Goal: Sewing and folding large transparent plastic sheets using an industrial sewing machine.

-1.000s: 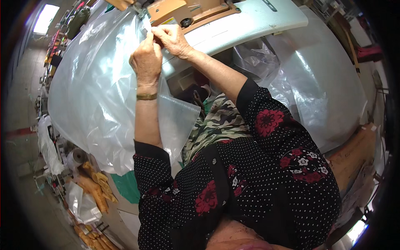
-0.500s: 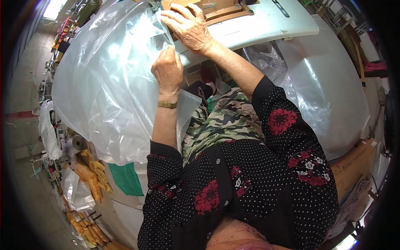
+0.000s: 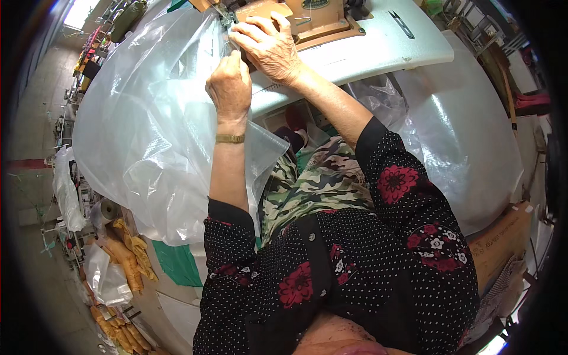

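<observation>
Head view: left hand point(image 3: 229, 86) curled shut, pinching the edge of the clear plastic sheet point(image 3: 139, 127), which drapes left of the worktop point(image 3: 376, 47). Right hand point(image 3: 273, 54) half-open, fingers bent by the orange sewing machine point(image 3: 322, 23); can't tell if gripping.

Black white-dotted shirt point(image 3: 355, 260) with red flowers, camouflage trousers point(image 3: 324, 180), gold-toned wristband point(image 3: 230, 138).

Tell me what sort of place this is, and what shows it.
Probably a sewing workshop: a tan machine, seemingly for sewing, on a pale tabletop; large translucent plastic sheeting spread beside it; and a roll of material at the left.
</observation>
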`<move>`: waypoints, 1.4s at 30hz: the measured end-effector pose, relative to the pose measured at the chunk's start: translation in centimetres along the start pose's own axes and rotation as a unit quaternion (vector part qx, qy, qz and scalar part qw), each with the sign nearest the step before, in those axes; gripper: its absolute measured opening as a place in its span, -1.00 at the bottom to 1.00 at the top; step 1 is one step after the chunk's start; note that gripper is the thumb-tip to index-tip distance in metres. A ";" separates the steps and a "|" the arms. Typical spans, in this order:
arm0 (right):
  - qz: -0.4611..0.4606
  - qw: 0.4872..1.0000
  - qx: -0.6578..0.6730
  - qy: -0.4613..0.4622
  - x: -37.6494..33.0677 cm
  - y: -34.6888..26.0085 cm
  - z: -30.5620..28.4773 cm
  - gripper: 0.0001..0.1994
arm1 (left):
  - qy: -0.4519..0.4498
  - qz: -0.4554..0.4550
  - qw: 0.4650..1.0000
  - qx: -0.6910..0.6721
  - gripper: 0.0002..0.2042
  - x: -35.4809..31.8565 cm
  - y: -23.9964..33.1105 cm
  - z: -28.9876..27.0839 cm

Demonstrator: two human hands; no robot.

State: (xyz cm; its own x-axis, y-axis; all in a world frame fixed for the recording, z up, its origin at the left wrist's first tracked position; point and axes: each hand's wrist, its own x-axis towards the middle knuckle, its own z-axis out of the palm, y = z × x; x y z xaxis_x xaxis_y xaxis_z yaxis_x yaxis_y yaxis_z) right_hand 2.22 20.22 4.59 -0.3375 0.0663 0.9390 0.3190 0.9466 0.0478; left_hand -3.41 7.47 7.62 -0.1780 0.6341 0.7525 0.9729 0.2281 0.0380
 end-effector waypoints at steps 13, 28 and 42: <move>0.018 0.997 0.064 -0.028 -0.1 -0.5 -0.3 -0.66 | -0.060 -0.047 0.997 0.010 -0.82 -1.8 0.5 -0.3; 0.061 0.996 0.035 0.050 -2.9 3.3 -4.2 -0.63 | 0.007 -0.007 1.000 0.008 -0.79 -1.3 -0.2 0.7; 0.302 0.868 -0.280 -0.277 -8.1 21.9 -11.5 -0.81 | 0.062 -0.052 0.997 0.002 -0.88 -0.7 -2.7 0.2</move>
State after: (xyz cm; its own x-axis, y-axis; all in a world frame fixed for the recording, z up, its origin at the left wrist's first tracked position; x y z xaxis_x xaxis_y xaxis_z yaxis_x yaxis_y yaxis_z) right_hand 22.11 36.82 1.99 -0.2832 0.7858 0.5498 0.9140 0.3947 -0.0933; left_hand -5.92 6.61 6.85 -0.2575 0.5106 0.8204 0.9498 0.2898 0.1177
